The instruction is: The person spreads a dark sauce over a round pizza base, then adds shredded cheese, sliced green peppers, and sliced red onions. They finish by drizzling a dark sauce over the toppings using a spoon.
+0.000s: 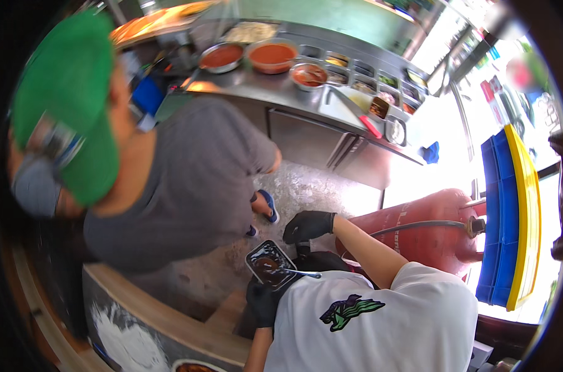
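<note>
My left hand [263, 304], in a black glove, grips the near edge of a small rectangular metal container [248, 259]. Dark brown sauce [266, 264] lies in its bottom, and white smears streak its inner walls. A spoon [301, 272] rests in the container, its handle sticking out over the rim towards my white shirt. Farther off, beyond the container and apart from it, is my right hand [309, 227], also black-gloved. Its fingers bend downward. Their tips and the palm are hidden, so I cannot tell whether it holds anything.
A person [182, 173] in a green cap stands close on the left. A red gas cylinder [411, 226] lies beside my right arm, near blue and yellow crates [501, 217]. Bowls of red sauce [272, 56] and several ingredient tubs stand on the steel counter [250, 88]. A floured worktop [129, 341] is lower left.
</note>
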